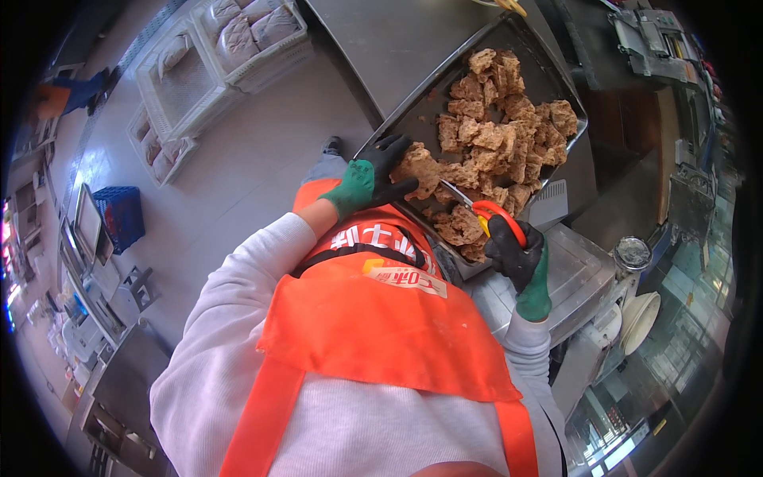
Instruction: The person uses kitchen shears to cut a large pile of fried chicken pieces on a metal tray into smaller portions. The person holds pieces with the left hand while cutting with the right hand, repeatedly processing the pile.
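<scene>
A shallow metal tray [539, 65] holds a heap of brown, rough-surfaced food chunks [489, 134], perhaps fried or baked. My left hand [381, 170], in a black and green work glove, grips a large flat piece [419, 170] by its left edge at the tray's near left side. In my right hand [517, 247], gloved the same way, are scissors [499, 216] with red and yellow handles. Their blades reach the right side of that large piece; whether they are parted is hard to tell. Smaller chunks [458, 223] lie just below the blades.
A steel table [405, 47] extends beyond the tray. Bench scales [554, 262] with a metal platform stand right of my right hand. White plastic crates [223, 98], some with bagged goods, sit on the floor at left, near a blue basket [122, 217]. A person [71, 95] is at far left.
</scene>
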### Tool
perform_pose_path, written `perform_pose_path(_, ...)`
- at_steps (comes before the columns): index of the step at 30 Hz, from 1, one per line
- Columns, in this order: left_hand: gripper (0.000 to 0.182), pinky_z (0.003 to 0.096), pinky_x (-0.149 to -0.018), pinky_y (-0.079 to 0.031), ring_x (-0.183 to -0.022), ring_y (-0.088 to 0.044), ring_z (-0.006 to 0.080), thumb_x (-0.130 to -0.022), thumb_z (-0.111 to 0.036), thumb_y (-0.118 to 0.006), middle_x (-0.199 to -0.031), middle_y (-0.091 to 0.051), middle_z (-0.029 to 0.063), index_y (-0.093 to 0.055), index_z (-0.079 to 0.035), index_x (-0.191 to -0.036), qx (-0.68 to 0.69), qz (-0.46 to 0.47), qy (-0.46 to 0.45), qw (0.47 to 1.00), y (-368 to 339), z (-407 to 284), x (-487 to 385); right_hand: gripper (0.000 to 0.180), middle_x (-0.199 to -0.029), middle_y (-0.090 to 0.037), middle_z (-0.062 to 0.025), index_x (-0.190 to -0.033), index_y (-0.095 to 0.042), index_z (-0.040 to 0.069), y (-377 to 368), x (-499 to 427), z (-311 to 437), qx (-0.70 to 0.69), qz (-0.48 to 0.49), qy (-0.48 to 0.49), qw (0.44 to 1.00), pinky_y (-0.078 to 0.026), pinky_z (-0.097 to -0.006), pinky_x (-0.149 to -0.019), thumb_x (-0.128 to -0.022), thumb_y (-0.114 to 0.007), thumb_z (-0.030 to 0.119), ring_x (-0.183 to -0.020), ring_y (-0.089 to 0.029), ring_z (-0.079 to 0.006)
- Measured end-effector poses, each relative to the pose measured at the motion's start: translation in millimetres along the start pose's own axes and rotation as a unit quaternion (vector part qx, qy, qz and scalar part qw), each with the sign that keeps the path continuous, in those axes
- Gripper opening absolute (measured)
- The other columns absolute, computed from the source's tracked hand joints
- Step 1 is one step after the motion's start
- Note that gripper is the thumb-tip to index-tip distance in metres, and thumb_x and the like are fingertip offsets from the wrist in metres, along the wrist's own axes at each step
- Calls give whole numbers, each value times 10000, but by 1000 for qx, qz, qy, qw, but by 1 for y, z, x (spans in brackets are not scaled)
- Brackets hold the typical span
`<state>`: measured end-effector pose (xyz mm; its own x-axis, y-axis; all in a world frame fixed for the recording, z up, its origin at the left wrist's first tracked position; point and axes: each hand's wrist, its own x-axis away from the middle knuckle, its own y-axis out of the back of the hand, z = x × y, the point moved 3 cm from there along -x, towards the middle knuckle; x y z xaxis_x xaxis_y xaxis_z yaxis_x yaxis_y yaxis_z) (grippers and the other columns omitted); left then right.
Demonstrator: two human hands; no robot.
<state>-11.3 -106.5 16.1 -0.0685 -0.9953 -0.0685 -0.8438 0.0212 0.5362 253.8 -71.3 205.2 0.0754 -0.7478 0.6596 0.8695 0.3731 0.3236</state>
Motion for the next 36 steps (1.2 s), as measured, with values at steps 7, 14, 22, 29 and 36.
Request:
perform_pose_path(7,806,507,-1113,-453,-1339,-533,490,-896,-474,-762,-1456,-547,309,-516,27,-1478,27,68,35,997,-3,5,-4,372,-648,-623,23,-902,-736,32,-20,-7,26,5,-12,-29,999,-415,-237,-500,-955,-802,395,-558,-558,-43)
perform_pose_path(14,796,515,-1065,-480,-1279,-571,478,-858,-472,-779,-1404,-578,294,-546,6,-1451,45,107,52,992,-1,13,-13,403,-652,-618,26,-915,-742,14,-39,-13,58,46,-13,-62,997,-431,-245,-519,-954,-799,411,-572,-555,-48)
perform_pose_path(22,769,516,-1014,-501,-1215,-601,451,-845,-497,-782,-1329,-616,252,-579,-29,-1420,30,127,36,991,4,11,-22,336,-600,-573,26,-856,-693,40,-46,-14,54,81,-17,-55,995,-354,-256,-459,-1003,-755,336,-495,-482,-47)
perform_pose_path(29,736,523,-985,-504,-1176,-612,440,-823,-590,-762,-1235,-643,243,-635,-24,-1276,-1,187,20,982,0,18,-34,332,-583,-554,32,-830,-684,42,-49,-17,54,121,-36,-42,991,-313,-259,-432,-1013,-746,311,-468,-465,-41)
perform_pose_path(36,731,530,-946,-500,-1118,-612,455,-813,-603,-774,-1154,-641,256,-637,-1,-1204,-2,221,-10,975,-10,28,-37,310,-621,-589,30,-818,-735,-13,-59,-30,72,157,-27,-67,985,-423,-267,-547,-996,-765,240,-610,-502,-35)
